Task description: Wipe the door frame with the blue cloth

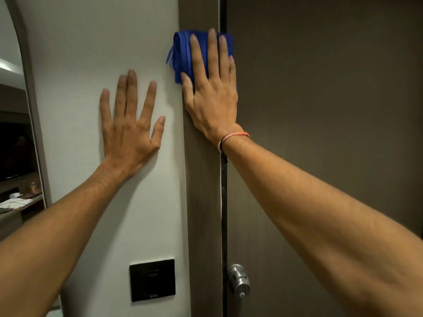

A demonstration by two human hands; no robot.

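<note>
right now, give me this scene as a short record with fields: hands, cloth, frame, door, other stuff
left hand: flat on the white wall, fingers spread, holds nothing
right hand: pressing the blue cloth flat
blue cloth: folded, on the door frame
door: brown, shut
door knob: silver, low on the door
wall panel: black, below the left hand

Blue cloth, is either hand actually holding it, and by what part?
The right hand presses the folded blue cloth flat against the door frame, palm and fingers over its middle, no pinch. The left hand holds nothing; it lies flat on the wall.
</note>
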